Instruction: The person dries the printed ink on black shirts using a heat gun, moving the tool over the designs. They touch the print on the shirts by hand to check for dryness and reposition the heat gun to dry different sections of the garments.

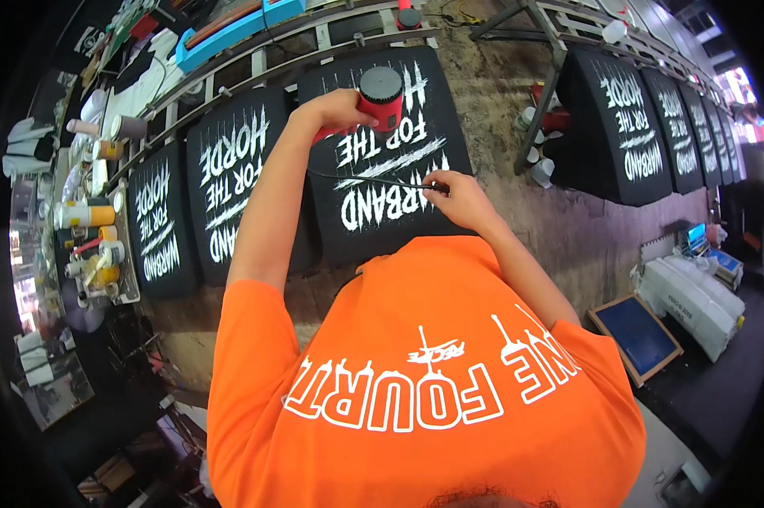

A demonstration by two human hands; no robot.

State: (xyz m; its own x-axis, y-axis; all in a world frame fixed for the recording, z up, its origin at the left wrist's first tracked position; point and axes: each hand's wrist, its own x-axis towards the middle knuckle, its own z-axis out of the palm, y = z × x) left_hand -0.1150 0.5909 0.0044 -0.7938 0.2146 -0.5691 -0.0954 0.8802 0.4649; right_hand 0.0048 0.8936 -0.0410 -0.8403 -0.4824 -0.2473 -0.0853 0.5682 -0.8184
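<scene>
My left hand (338, 112) is wrapped round the handle of a red heat gun (384, 103) with a black round end cap. The heat gun is above a black printed T-shirt (335, 244) with white lettering. A thin black cord (361, 177) runs across this shirt to my right hand (460, 201), whose fingers are pinched on it near the shirt's right side. The heat gun's nozzle is hidden beneath its body. I cannot tell whether it touches the cloth.
More black printed shirts (223, 245) lie in a row to the left, and another row of shirts (623, 182) is at the right. Tubs and bottles (85, 216) crowd the left side. A metal rail (221, 72) runs behind. A blue framed screen (638, 337) lies lower right.
</scene>
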